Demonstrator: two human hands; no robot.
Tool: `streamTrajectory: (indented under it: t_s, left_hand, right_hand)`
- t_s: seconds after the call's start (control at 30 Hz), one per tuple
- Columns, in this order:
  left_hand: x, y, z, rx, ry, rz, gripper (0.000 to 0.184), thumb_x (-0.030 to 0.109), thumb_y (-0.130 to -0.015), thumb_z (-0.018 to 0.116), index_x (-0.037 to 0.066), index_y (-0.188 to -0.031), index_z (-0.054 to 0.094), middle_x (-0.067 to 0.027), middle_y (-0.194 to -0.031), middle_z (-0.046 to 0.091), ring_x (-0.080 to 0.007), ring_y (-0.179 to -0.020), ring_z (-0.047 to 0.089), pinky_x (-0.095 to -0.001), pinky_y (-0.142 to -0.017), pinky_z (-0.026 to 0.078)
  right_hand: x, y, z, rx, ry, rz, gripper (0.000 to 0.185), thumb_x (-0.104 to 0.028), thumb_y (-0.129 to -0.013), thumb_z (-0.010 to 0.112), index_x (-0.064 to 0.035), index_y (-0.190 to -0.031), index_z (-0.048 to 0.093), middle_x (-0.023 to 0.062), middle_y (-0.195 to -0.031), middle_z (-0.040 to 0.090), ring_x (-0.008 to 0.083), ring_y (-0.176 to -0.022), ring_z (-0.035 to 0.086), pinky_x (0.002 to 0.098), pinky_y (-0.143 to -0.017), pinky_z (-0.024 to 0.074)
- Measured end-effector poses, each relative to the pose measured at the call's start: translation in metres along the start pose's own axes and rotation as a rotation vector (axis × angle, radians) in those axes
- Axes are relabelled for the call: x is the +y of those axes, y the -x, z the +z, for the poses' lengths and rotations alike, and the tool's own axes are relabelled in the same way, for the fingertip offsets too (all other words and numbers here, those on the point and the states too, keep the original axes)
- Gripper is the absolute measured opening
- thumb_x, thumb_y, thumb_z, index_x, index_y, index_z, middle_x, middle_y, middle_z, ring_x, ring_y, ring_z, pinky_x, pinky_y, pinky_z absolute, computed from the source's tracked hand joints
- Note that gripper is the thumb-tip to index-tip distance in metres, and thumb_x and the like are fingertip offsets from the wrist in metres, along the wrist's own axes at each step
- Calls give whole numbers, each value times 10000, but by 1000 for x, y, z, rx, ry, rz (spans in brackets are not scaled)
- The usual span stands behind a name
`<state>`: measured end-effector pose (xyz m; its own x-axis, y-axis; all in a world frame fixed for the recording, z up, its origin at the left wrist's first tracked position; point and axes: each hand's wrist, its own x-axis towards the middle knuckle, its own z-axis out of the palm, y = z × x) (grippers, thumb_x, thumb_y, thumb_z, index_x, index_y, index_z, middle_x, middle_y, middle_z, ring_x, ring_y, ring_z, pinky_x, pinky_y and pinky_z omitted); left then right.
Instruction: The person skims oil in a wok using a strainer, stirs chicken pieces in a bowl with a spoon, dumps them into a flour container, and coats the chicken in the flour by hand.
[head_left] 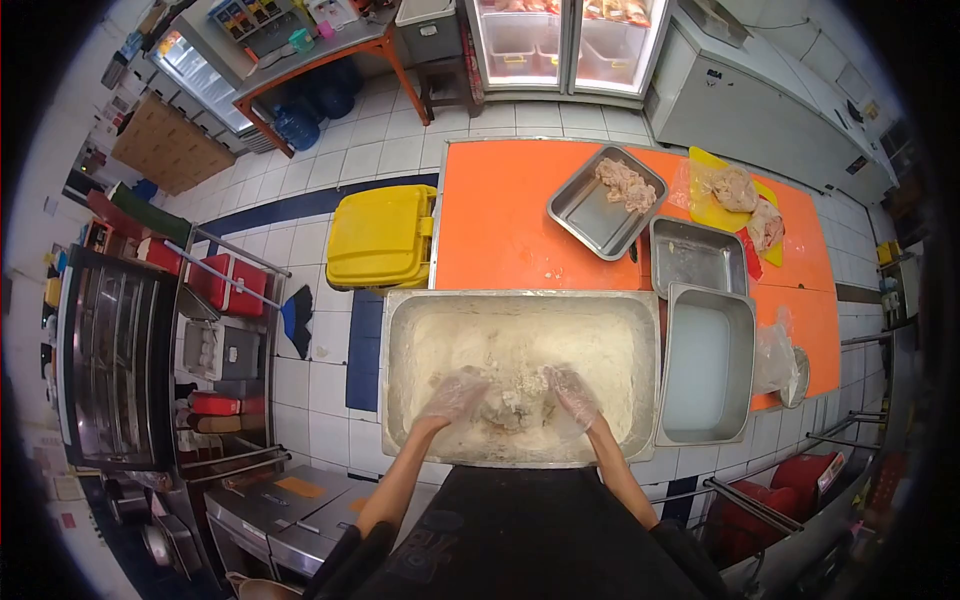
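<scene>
A large steel tub (520, 296) of pale flour stands in front of me. In its near half, a heap of flour-coated pieces (512, 405) lies between my hands; flour and blur hide their exact kind. My left hand (460, 394), in a clear plastic glove, reaches in from the left with its fingers stretched toward the heap. On the opposite side is my right hand (570, 396), gloved the same way, fingers apart and close to the pieces. Neither hand shows a firm hold on anything.
Right of the tub sits a deep pan of cloudy liquid (708, 370). Beyond it are a shallow steel pan (700, 255) and a tray (590, 215) with raw chicken pieces (628, 186). Raw chicken (735, 188) lies on a yellow board. A yellow bin (378, 235) stands left of the orange table (500, 220).
</scene>
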<state>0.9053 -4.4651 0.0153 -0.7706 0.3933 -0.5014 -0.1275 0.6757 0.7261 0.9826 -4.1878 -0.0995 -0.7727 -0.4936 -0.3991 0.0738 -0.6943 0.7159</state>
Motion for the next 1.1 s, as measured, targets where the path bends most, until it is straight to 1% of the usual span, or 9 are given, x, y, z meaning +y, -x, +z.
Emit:
streamTrajectory:
  t_s: [0.07, 0.17, 0.23, 0.37, 0.57, 0.63, 0.77, 0.8, 1.1]
  left_hand:
    - [-52, -11, 2, 158, -245, 480, 380, 390, -899, 517, 68, -1052, 649, -168, -967, 649, -346, -981, 584, -414, -873, 459]
    - [-98, -35, 49, -162, -241, 139, 348, 351, -891, 509, 67, -1034, 650, -193, -956, 643, -369, -936, 596, -435, -855, 462]
    - [-21, -27, 71, -30, -263, 143, 321, 324, -898, 491, 70, -1006, 655, -188, -947, 648, -361, -929, 600, -447, -848, 461]
    - [-75, -55, 103, 384, -286, 378, 299, 253, -915, 426, 63, -924, 656, -192, -926, 655, -354, -901, 606, -482, -843, 450]
    - [-34, -95, 18, 63, -872, 269, 274, 201, -856, 458, 42, -997, 631, -199, -895, 639, -343, -897, 613, -468, -829, 460]
    - [-52, -115, 77, 577, -667, 346, 249, 188, -819, 485, 48, -947, 646, -191, -836, 641, -324, -864, 617, -461, -786, 465]
    - [-56, -108, 84, 91, -630, 340, 309, 281, -872, 448, 46, -836, 644, -195, -839, 648, -352, -828, 605, -495, -769, 452]
    - [-30, -86, 52, -237, -676, 141, 375, 291, -946, 363, 65, -1132, 598, -218, -1095, 607, -363, -1062, 545, -497, -958, 388]
    - [-74, -14, 90, -11, -67, 283, 663, 545, -954, 363, 94, -1440, 366, -140, -1506, 313, -307, -1347, 360, -389, -1140, 243]
  right_hand:
    - [-6, -8, 10, -57, -1420, -116, 559, -325, -982, 408, -52, -1455, 290, 124, -1535, 230, 281, -1397, 252, 367, -1175, 153]
    - [-5, -20, -1, -334, -2877, -541, 545, -362, -985, 378, -81, -1448, 318, 117, -1537, 224, 292, -1385, 278, 373, -1174, 154]
    - [4, -41, -43, -260, -3611, 428, 532, -369, -989, 367, -73, -1432, 355, 111, -1538, 229, 294, -1387, 279, 371, -1172, 150]
    - [19, -42, 23, 26, -3859, 311, 680, -511, -967, 370, -117, -1498, 210, 100, -1553, 204, 257, -1430, 182, 366, -1178, 100]
    - [14, -67, 38, -576, -3344, 445, 718, -563, -943, 319, -63, -1458, 314, 151, -1538, 231, 279, -1431, 184, 382, -1171, 113]
    - [25, -99, 18, -549, -3052, 420, 683, -531, -943, 309, -51, -1423, 380, 185, -1500, 304, 295, -1412, 233, 405, -1161, 152]
    - [-18, -58, 0, -94, -2919, 133, 595, -420, -954, 347, -69, -1434, 359, 161, -1459, 375, 308, -1362, 319, 462, -1138, 188]
    - [-38, -33, 1, -25, -2845, 1, 577, -392, -957, 357, -73, -1437, 354, 154, -1449, 393, 311, -1349, 340, 476, -1132, 197]
    - [-28, -24, -30, -299, -3377, -81, 552, -337, -965, 373, -76, -1450, 324, 142, -1448, 386, 312, -1342, 346, 487, -1129, 195]
